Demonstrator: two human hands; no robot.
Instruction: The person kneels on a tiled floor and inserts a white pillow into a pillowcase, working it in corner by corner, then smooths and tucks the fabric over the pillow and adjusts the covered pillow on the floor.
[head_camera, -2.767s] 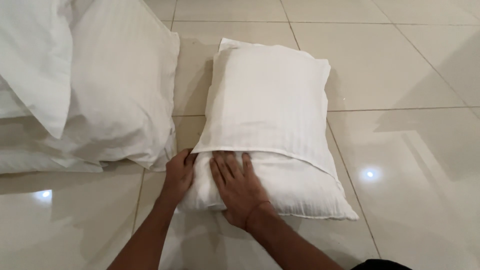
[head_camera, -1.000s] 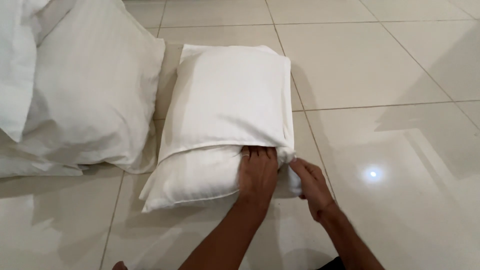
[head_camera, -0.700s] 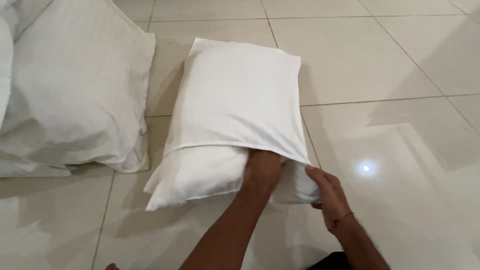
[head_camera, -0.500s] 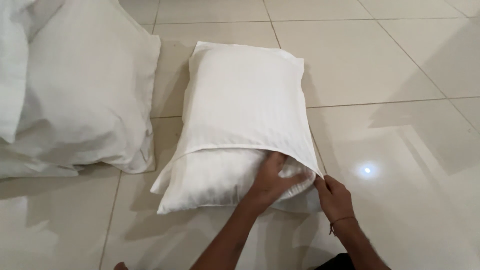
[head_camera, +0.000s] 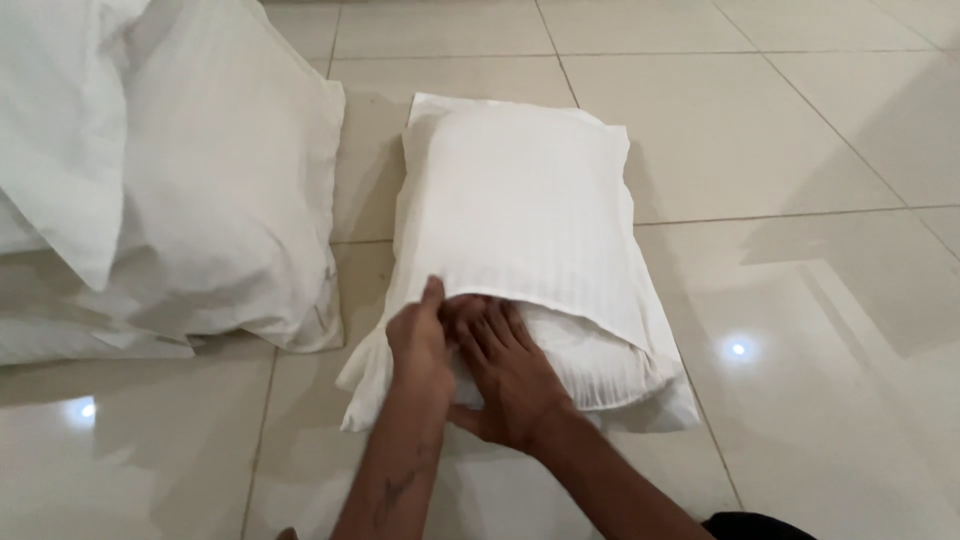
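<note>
The left hand (head_camera: 420, 345) lies on the near end of the pillow (head_camera: 520, 210), its fingers together and flat, thumb up against the hem of the case (head_camera: 560, 300); the right hand (head_camera: 510, 375) lies just beside it, touching it, its fingers slightly apart, their tips tucked under that same hem; neither hand is clamped on anything, both press flat on the pillow's bare end (head_camera: 600, 365).

The hem runs slantwise from the hands down to the right; below it the uncovered end shows, reaching the near right corner; the case's flat border sticks out at the far left corner and along the near right edge.

The pillow lies on the tiled floor (head_camera: 800, 130), in the middle; to its right and beyond it the floor is bare and glossy, with a bright light spot near the right corner; near the person, tiles lie open on both sides of the forearms.

To the left a heap of white pillows (head_camera: 200, 180) lies near, a narrow strip of floor between; it bounds the room on that side.

The pillow's long axis runs near to far, leaning a little rightward at the near end; the open mouth of the case faces the person.
</note>
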